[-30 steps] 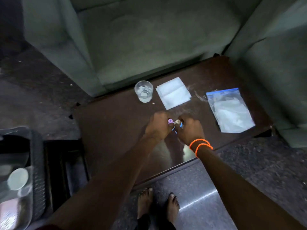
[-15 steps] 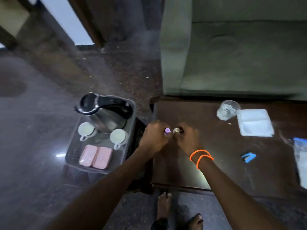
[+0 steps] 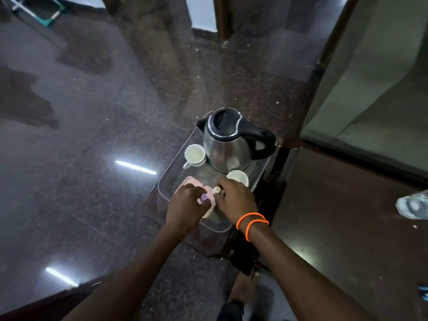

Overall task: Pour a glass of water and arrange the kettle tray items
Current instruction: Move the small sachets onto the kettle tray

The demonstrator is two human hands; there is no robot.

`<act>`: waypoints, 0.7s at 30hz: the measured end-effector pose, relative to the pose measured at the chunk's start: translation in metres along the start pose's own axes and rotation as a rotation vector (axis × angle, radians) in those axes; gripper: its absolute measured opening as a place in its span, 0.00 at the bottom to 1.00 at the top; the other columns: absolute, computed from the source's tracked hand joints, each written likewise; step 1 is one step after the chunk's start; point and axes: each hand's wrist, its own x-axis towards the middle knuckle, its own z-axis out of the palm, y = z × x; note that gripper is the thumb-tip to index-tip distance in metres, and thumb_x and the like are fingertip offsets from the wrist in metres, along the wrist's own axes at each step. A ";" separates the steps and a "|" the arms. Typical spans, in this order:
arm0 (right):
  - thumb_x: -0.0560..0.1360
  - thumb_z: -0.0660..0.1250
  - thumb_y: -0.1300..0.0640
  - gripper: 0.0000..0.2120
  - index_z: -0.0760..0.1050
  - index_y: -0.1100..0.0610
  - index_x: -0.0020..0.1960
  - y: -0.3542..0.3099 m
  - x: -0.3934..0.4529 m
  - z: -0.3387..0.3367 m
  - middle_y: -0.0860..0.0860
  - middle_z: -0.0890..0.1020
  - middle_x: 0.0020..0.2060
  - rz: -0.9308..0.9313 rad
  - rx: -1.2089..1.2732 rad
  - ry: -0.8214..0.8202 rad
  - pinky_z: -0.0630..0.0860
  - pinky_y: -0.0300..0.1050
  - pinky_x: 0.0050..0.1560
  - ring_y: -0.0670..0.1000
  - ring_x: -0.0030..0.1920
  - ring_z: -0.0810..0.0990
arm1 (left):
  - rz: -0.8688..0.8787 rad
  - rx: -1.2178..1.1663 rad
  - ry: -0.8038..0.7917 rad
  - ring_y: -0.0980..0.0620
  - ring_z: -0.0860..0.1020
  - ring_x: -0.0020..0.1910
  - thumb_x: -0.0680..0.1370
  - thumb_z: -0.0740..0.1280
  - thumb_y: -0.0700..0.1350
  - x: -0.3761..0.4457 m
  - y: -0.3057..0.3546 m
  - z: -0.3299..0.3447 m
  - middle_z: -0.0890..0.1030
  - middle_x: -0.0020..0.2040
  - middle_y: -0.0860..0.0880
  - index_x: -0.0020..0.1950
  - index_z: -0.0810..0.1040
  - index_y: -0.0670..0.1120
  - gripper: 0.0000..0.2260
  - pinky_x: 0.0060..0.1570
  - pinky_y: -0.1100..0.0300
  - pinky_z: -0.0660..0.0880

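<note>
Both hands had travelled left from the dark table to the kettle tray, carrying their small items with them. The left hand was curled into a closed fist round a small purple-capped item, whose tip poked out beside the knuckles. The right hand, with two orange bands at its wrist, was likewise closed round a small cream-capped item; what these items were could not be told. Both fists hovered over the near end of the tray, just above two pink packets lying side by side there, mostly covered by the hands.

On the tray's far half stood the steel kettle with its black lid and handle, upright, the handle pointing right. A white cup sat just left of the kettle, and a second white cup sat just near of it, close to the right hand's knuckles. The tray rested on a low dark stand on the polished floor.

At the far right edge, on the dark table, the glass of water was only partly in view, well apart from the tray. A green sofa filled the far right corner.
</note>
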 end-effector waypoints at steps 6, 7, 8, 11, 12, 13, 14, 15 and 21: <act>0.73 0.69 0.53 0.07 0.72 0.55 0.46 0.002 0.008 0.029 0.56 0.81 0.45 0.001 -0.099 -0.018 0.66 0.48 0.37 0.63 0.46 0.81 | 0.057 -0.026 -0.025 0.36 0.79 0.44 0.74 0.69 0.49 -0.006 -0.014 0.013 0.82 0.40 0.38 0.40 0.84 0.41 0.12 0.43 0.43 0.75; 0.73 0.69 0.53 0.08 0.72 0.55 0.46 0.003 0.008 0.030 0.56 0.81 0.45 -0.006 -0.115 -0.017 0.66 0.48 0.37 0.63 0.47 0.81 | 0.061 -0.031 -0.018 0.35 0.79 0.44 0.73 0.68 0.50 -0.006 -0.015 0.013 0.82 0.39 0.37 0.40 0.84 0.40 0.13 0.43 0.42 0.75; 0.73 0.70 0.52 0.08 0.72 0.54 0.46 0.003 0.008 0.030 0.55 0.81 0.45 -0.010 -0.125 -0.021 0.67 0.48 0.36 0.62 0.47 0.81 | 0.063 -0.030 -0.013 0.35 0.79 0.44 0.73 0.68 0.50 -0.005 -0.015 0.014 0.82 0.40 0.37 0.40 0.85 0.41 0.14 0.43 0.42 0.76; 0.72 0.70 0.53 0.09 0.73 0.54 0.46 0.004 0.006 0.028 0.54 0.82 0.46 -0.018 -0.119 -0.050 0.70 0.49 0.37 0.62 0.47 0.81 | 0.058 -0.011 -0.009 0.36 0.80 0.45 0.73 0.69 0.52 -0.008 -0.015 0.013 0.83 0.41 0.38 0.43 0.86 0.41 0.14 0.44 0.44 0.77; 0.72 0.70 0.54 0.08 0.73 0.54 0.47 0.004 0.005 0.027 0.54 0.82 0.47 -0.024 -0.110 -0.056 0.71 0.49 0.38 0.62 0.48 0.81 | 0.056 0.003 -0.007 0.36 0.80 0.46 0.72 0.70 0.51 -0.009 -0.016 0.013 0.83 0.42 0.39 0.44 0.87 0.42 0.13 0.45 0.45 0.77; 0.72 0.70 0.55 0.08 0.73 0.55 0.47 0.004 0.004 0.025 0.55 0.81 0.47 -0.031 -0.099 -0.060 0.72 0.50 0.38 0.62 0.48 0.81 | 0.054 0.022 -0.001 0.37 0.81 0.48 0.71 0.73 0.50 -0.011 -0.017 0.013 0.84 0.45 0.39 0.48 0.87 0.43 0.12 0.46 0.46 0.78; 0.72 0.70 0.55 0.08 0.73 0.55 0.48 0.003 0.002 0.023 0.55 0.81 0.48 -0.039 -0.085 -0.059 0.73 0.51 0.39 0.62 0.49 0.80 | 0.054 0.039 0.007 0.37 0.81 0.50 0.70 0.75 0.49 -0.013 -0.017 0.013 0.85 0.48 0.40 0.51 0.88 0.43 0.13 0.49 0.46 0.79; 0.72 0.69 0.56 0.08 0.74 0.55 0.49 0.003 0.000 0.020 0.55 0.81 0.48 -0.048 -0.070 -0.055 0.74 0.51 0.40 0.62 0.49 0.80 | 0.057 0.048 0.013 0.37 0.81 0.52 0.69 0.76 0.49 -0.015 -0.017 0.014 0.85 0.50 0.40 0.54 0.87 0.44 0.16 0.51 0.46 0.79; 0.74 0.70 0.57 0.14 0.78 0.56 0.59 0.019 -0.031 -0.016 0.55 0.82 0.55 -0.049 0.031 0.134 0.79 0.53 0.51 0.59 0.55 0.80 | 0.206 0.038 0.118 0.42 0.79 0.56 0.73 0.75 0.48 -0.023 0.015 0.025 0.82 0.54 0.45 0.57 0.85 0.46 0.14 0.55 0.44 0.77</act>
